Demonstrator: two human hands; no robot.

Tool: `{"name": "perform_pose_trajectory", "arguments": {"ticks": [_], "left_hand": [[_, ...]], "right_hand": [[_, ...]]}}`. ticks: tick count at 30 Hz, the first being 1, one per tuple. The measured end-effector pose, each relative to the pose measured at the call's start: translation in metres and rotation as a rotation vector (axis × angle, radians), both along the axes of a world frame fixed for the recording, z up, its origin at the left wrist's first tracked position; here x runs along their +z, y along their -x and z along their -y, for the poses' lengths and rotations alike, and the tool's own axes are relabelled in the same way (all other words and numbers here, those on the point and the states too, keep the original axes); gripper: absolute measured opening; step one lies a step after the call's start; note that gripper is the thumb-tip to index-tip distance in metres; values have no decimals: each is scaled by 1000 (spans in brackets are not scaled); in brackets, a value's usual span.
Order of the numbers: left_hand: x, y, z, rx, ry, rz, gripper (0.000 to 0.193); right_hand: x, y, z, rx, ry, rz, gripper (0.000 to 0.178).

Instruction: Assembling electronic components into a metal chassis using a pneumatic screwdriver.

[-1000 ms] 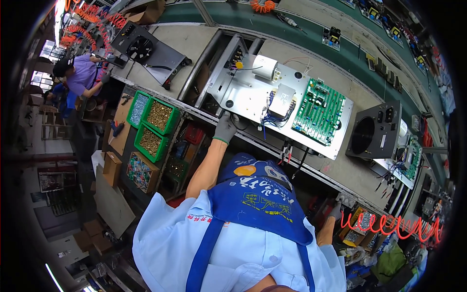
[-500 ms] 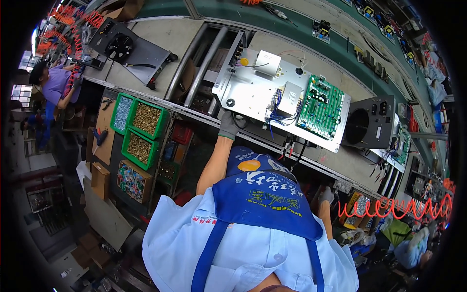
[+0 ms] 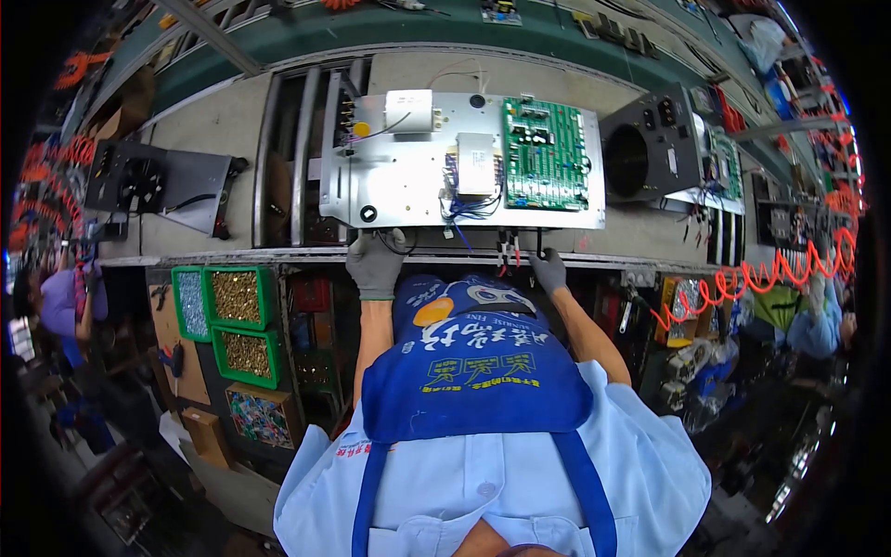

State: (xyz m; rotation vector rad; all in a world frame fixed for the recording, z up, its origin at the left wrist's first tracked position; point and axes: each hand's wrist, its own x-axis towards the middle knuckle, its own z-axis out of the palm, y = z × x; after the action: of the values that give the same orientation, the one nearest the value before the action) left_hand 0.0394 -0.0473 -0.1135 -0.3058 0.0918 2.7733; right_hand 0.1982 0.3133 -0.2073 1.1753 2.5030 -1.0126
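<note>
A silver metal chassis plate (image 3: 399, 176) lies on the bench in front of me, carrying a green circuit board (image 3: 548, 172), a white cylindrical part (image 3: 409, 111) and a pale boxy transformer (image 3: 476, 165). At its near left corner, my left hand (image 3: 376, 267), in a grey glove, is closed on the plate's edge, its fingertips partly hidden beside a black wire loop. My right hand (image 3: 549, 271), also gloved, is at the bench edge below the board, with its fingers around a black cable (image 3: 541, 243). Red and black clip leads (image 3: 509, 252) hang between the hands.
Green bins of brass fasteners (image 3: 237, 295) and silver ones (image 3: 191, 302) stand at lower left. A dark housing with a fan (image 3: 141, 184) lies far left; another dark housing (image 3: 654, 144) sits right of the plate. Metal rollers (image 3: 304, 148) cross the bench. A red coiled hose (image 3: 742, 283) stretches at right.
My right hand has risen from beside my body to the bench edge at the cable. My left hand stays at the plate's corner. The view has turned, so the bench now appears level.
</note>
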Motion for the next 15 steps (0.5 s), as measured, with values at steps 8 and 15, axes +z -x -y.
{"name": "perform_pose_trajectory", "arguments": {"ticks": [8,15], "left_hand": [[13,20,-12,-212,42,-93,51],[-8,-24,7,-244,1670,-229,31]], "right_hand": [[-26,2,-23,-85,74,130,57],[71,-48,-89,52,371,178,28]]}}
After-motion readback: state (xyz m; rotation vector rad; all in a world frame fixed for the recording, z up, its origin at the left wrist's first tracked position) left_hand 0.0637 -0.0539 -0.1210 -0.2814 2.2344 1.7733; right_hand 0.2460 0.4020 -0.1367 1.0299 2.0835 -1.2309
